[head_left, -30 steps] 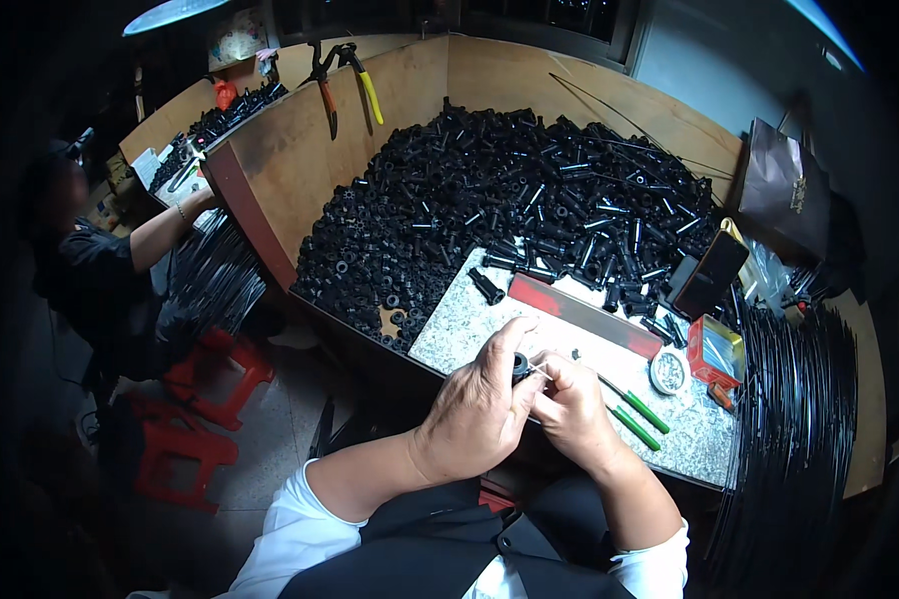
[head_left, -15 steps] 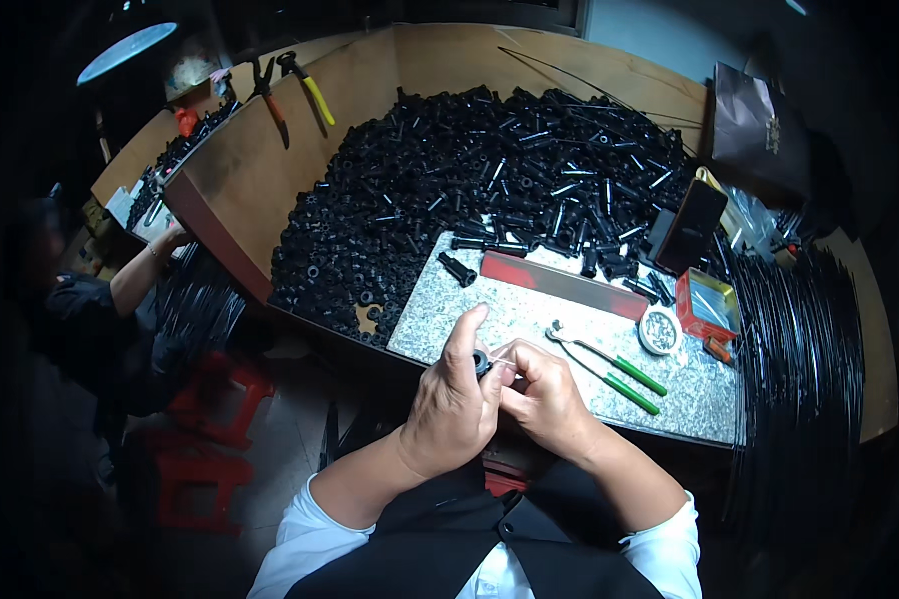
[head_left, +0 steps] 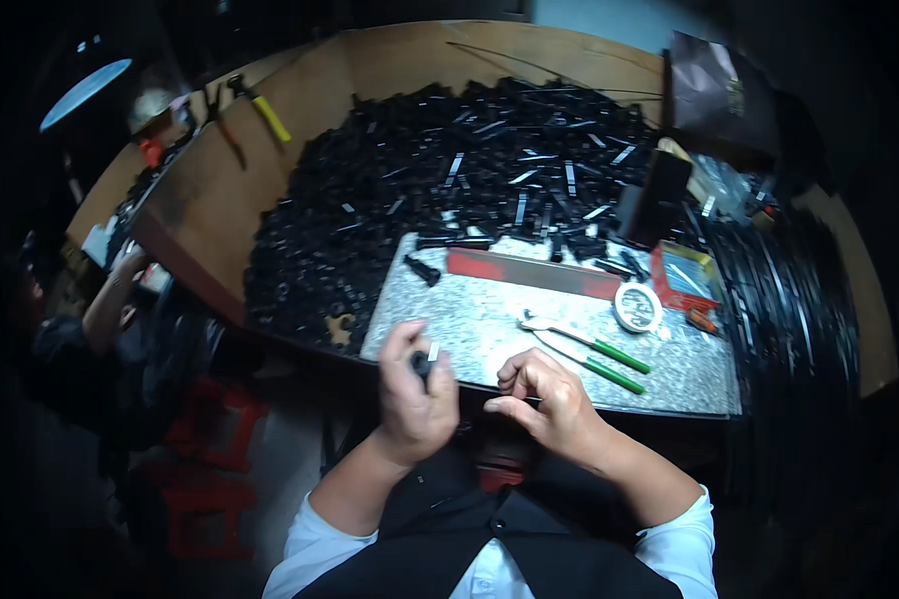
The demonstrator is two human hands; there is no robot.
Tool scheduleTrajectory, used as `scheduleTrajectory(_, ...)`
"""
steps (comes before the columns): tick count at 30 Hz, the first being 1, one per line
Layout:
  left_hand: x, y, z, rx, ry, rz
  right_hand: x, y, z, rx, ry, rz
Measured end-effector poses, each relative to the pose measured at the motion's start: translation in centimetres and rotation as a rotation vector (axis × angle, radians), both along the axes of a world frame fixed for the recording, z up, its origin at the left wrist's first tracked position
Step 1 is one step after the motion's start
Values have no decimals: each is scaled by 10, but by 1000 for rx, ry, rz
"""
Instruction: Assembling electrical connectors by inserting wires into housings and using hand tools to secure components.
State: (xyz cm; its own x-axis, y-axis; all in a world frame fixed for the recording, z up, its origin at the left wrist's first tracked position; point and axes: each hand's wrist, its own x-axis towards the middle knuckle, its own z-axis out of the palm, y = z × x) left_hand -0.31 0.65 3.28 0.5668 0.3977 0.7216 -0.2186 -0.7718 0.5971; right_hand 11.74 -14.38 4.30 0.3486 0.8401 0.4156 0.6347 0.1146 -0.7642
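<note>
We see the L hand w/ thumb & fingers closed round a small black cylindrical part, prob. plastic, held just off the near edge of a grey-white speckled board; motion blur, so we can't tell which end faces up. R hand is well apart from the part, fingers curled in, thumb out toward the L; we can't tell if it pinches anything tiny. Step in hand, we'd judge: handling one part, R hand off it at this instant. Next move, in our view, calls for the L hand to keep its grip firm & the part's end unblocked; any two-handed work on it needs the R hand to close the gap w/ its fingertips free. Nearby: green-handled metal pliers lie untouched on the board, R of the hands, btw the R hand & a round white dish w/ small bits in it. Beyond, a long red-and-grey flat bar, then a big heap of black tubular parts.
</note>
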Motion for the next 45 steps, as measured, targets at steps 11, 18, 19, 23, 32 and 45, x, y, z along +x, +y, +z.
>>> scheduleTrajectory(11, -8, 20, -7, -579, -68, -258, 65, -74, -20, -550, -612, -427)
scheduleTrajectory(18, 1, 7, -3, -528, 17, -426, 72, -69, -34, -475, -833, -384)
scheduleTrajectory(19, 0, 6, -3, -529, 17, -421, 72, -69, -31, -363, -817, -382)
scheduleTrajectory(23, -5, 7, -5, -589, 18, -469, 56, -65, -11, -264, -420, -424)
scheduleTrajectory(32, 10, -9, -29, -464, 143, -347, 30, -53, 24, -173, -152, -183)
scheduleTrajectory(45, 1, -18, -23, -741, 154, -488, 35, -56, 29, -110, -1235, -482)
